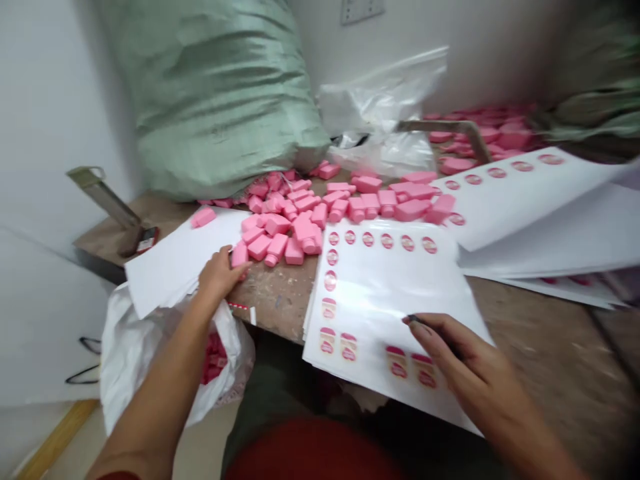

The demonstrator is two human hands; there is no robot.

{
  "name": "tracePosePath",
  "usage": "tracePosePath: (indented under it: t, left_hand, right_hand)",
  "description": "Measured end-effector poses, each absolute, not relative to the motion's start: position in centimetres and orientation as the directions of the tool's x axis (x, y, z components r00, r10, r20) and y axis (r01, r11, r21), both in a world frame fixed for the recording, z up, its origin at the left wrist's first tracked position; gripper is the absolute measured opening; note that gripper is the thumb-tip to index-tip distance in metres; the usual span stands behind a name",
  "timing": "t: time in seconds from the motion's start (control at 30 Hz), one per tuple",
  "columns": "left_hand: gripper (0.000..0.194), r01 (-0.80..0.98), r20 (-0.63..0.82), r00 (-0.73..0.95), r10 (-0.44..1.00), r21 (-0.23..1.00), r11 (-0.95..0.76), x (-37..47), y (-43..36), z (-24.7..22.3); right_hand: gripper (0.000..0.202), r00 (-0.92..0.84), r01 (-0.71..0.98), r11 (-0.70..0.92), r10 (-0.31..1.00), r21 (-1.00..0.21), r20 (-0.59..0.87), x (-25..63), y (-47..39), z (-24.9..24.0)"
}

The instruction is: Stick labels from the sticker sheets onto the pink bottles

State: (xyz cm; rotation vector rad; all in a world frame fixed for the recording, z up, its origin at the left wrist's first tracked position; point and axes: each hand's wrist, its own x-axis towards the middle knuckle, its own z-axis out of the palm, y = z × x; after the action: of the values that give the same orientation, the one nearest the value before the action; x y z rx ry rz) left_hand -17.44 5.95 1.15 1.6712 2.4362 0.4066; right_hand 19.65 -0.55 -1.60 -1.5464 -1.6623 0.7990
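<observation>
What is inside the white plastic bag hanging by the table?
Inside the white plastic bag, pink plastic bottles show through its opening below the left hand. The bag's wall hides how many.

Green sack (215, 93) against wall, clear plastic bag (385, 113), white bag (130, 347) below table edge

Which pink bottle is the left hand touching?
The pink bottle at the pile's near-left edge, under the left hand's fingertips; the other bottles lie farther back.
</observation>
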Motion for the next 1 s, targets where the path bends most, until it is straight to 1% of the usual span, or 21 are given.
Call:
tracePosePath:
  t: [0.1,0.17,0.2,0.27,0.3,0.33,0.37,0.4,0.43,0.47,0.5,0.53,0.6,0.7,0.83,1.0]
  left_hand:
    - [0.065,0.886,-0.047,-0.368,0.929,0.284,0.366,-17.3,7.2,1.0]
    - [0.064,0.871,-0.054,-0.399,0.915,0.290,0.397,-17.6,6.9,1.3]
    - [0.065,0.849,-0.043,-0.422,0.906,0.332,0.411,-17.5,6.6,1.4]
    - [0.067,0.768,0.007,-0.458,0.889,0.507,0.392,-16.4,5.4,1.8]
    - [0.065,0.701,0.021,-0.458,0.889,0.623,0.347,-15.2,4.8,1.9]
    - [0.063,0.597,0.010,-0.440,0.898,0.750,0.284,-13.7,4.1,2.0]
    - [0.058,0.476,-0.022,-0.397,0.918,0.850,0.226,-11.9,3.5,2.0]
    - [0.055,0.266,-0.102,-0.319,0.942,0.945,0.192,-10.0,3.0,2.0]
    - [0.054,0.061,-0.190,-0.208,0.960,0.977,0.206,-8.0,2.7,1.8]
    - [0.053,-0.114,-0.258,-0.104,0.961,0.963,0.246,-6.1,2.5,1.6]
    - [0.051,-0.251,-0.309,-0.007,0.951,0.921,0.298,-4.5,2.5,1.4]
    - [0.049,-0.341,-0.348,0.072,0.935,0.872,0.350,-3.2,2.6,1.0]
    - [0.044,-0.441,-0.397,0.172,0.902,0.787,0.431,-1.5,2.8,0.2]
    - [0.042,-0.494,-0.428,0.206,0.880,0.731,0.471,-0.7,3.1,-0.9]
    - [0.040,-0.498,-0.441,0.193,0.877,0.725,0.475,-0.9,3.2,-1.6]
    - [0.039,-0.510,-0.450,0.196,0.871,0.712,0.482,-0.8,3.1,-1.7]
  right_hand:
    - [0.033,-0.039,0.625,0.064,0.998,-0.778,0.051,20.6,-1.9,-1.3]
    - [0.031,-0.083,0.687,0.077,0.996,-0.722,0.028,20.8,-2.5,-1.3]
    - [0.029,-0.106,0.723,0.091,0.994,-0.685,0.020,20.7,-2.7,-1.4]
    - [0.027,-0.148,0.782,0.128,0.989,-0.610,0.019,20.0,-3.0,-1.7]
    - [0.026,-0.169,0.801,0.151,0.985,-0.580,0.023,19.4,-3.0,-1.7]
    - [0.025,-0.190,0.813,0.174,0.981,-0.556,0.029,18.8,-3.0,-1.8]
    - [0.024,-0.206,0.821,0.193,0.978,-0.538,0.037,18.2,-3.0,-1.7]
    - [0.022,-0.215,0.827,0.207,0.975,-0.523,0.046,17.6,-2.9,-1.7]
    - [0.021,-0.222,0.832,0.217,0.974,-0.510,0.051,17.0,-2.7,-1.7]
    - [0.019,-0.229,0.839,0.223,0.972,-0.497,0.050,16.5,-2.6,-1.6]
    - [0.018,-0.236,0.844,0.229,0.971,-0.484,0.048,16.1,-2.4,-1.5]
    - [0.017,-0.242,0.849,0.235,0.969,-0.474,0.047,15.7,-2.3,-1.5]
    - [0.015,-0.249,0.857,0.244,0.967,-0.454,0.049,15.2,-2.1,-1.5]
    - [0.015,-0.240,0.874,0.242,0.969,-0.422,0.061,15.0,-1.9,-1.6]
    - [0.017,-0.239,0.878,0.241,0.969,-0.414,0.058,14.9,-1.9,-1.9]
    - [0.015,-0.226,0.878,0.221,0.973,-0.425,0.039,14.8,-1.7,-1.8]
